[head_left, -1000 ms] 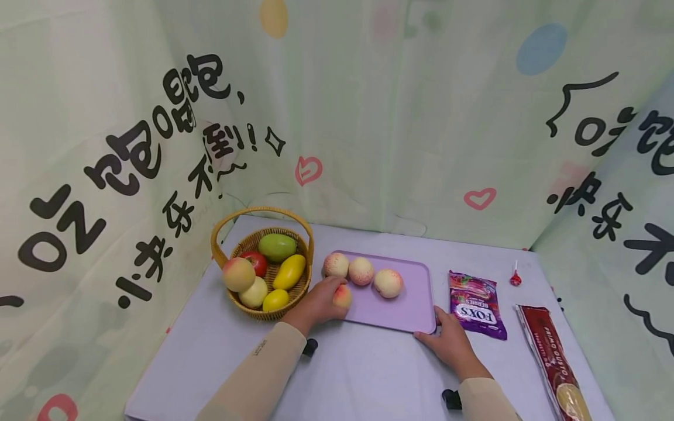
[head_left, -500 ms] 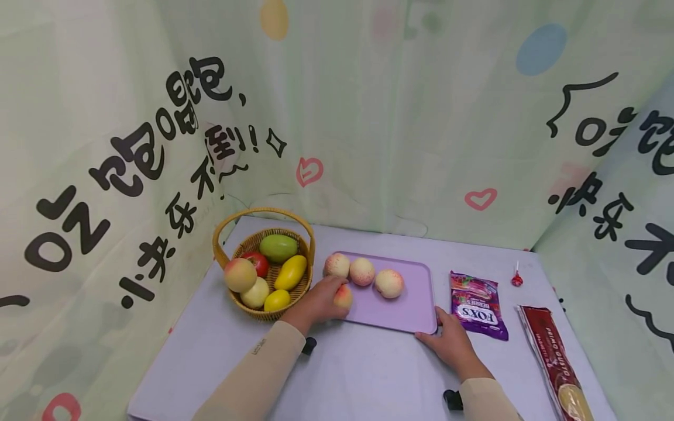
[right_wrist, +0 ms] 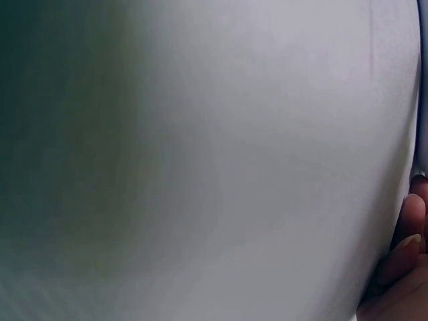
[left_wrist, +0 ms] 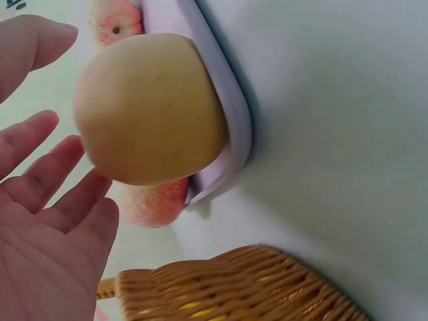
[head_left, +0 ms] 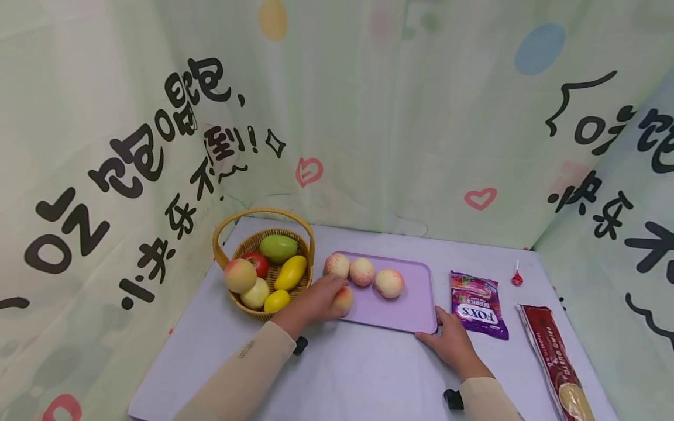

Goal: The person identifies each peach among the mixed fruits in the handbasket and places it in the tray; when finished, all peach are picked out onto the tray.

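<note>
At the near left corner of the purple tray [head_left: 405,307] sits a yellowish peach [head_left: 344,302]. My left hand [head_left: 315,300] is beside it; in the left wrist view the fingers [left_wrist: 70,154] are spread, with fingertips right at the peach's side and the thumb standing off it. Three speckled pinkish peaches [head_left: 389,283] lie along the tray's far side. At the tray's near right corner my right hand [head_left: 454,345] grips the edge, thumb along the front and fingers on the right side. The right wrist view catches only a few curled fingers [right_wrist: 408,247] at its edge.
Left of the tray stands a wicker basket [head_left: 263,209] holding several fruits, among them a green mango-like fruit [head_left: 278,248]. To the right lie a purple FOX'S candy bag [head_left: 478,305], a red lollipop [head_left: 517,280] and a spaghetti packet [head_left: 555,362]. Printed curtains surround the table.
My left hand and sleeve have shifted slightly left, showing more of the near peach. The right hand, the tray and the other fruits stay where they were.
</note>
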Action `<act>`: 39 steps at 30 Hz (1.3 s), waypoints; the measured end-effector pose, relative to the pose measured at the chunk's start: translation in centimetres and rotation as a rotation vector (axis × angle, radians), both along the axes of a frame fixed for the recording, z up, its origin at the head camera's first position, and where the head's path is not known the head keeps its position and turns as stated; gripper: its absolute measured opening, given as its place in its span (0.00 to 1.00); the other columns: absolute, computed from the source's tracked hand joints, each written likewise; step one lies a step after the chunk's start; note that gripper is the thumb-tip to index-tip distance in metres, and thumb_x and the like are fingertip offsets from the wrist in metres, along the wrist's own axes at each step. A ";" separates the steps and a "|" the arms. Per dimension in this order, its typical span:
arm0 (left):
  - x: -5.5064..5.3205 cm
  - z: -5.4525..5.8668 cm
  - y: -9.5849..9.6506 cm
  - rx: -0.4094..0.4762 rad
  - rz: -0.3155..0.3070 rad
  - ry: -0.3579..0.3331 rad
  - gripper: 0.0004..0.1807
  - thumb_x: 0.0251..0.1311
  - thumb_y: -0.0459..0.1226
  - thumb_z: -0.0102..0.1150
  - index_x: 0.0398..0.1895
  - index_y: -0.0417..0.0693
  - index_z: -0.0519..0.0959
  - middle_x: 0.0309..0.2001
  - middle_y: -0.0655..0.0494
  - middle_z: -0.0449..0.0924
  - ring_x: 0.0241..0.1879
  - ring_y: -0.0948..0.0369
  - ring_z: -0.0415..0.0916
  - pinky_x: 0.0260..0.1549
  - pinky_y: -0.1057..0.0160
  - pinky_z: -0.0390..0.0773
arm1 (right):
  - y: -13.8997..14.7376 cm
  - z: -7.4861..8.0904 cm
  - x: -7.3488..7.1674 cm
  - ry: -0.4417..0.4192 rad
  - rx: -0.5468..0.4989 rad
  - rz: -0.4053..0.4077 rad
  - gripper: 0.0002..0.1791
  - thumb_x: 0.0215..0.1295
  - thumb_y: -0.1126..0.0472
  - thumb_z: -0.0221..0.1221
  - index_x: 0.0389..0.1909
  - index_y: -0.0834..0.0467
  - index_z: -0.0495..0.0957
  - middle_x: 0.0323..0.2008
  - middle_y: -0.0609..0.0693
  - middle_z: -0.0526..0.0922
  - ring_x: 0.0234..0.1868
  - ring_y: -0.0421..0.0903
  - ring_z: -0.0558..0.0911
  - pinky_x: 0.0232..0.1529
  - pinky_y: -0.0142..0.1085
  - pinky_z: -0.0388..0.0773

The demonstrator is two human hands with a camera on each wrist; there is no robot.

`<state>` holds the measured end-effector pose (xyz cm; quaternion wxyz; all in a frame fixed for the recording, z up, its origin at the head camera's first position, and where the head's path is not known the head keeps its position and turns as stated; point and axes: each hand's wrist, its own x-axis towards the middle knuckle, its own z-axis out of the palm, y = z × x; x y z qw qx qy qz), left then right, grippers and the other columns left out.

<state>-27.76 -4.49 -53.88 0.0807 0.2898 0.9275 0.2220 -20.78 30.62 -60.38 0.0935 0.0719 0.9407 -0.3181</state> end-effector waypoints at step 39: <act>2.6 5.9 -4.6 0.083 -0.062 0.272 0.28 0.63 0.44 0.70 0.65 0.52 0.76 0.61 0.55 0.79 0.62 0.58 0.74 0.65 0.56 0.75 | 0.0 0.1 0.0 -0.004 -0.002 -0.001 0.59 0.60 0.39 0.70 0.78 0.69 0.52 0.65 0.70 0.70 0.66 0.67 0.70 0.68 0.65 0.65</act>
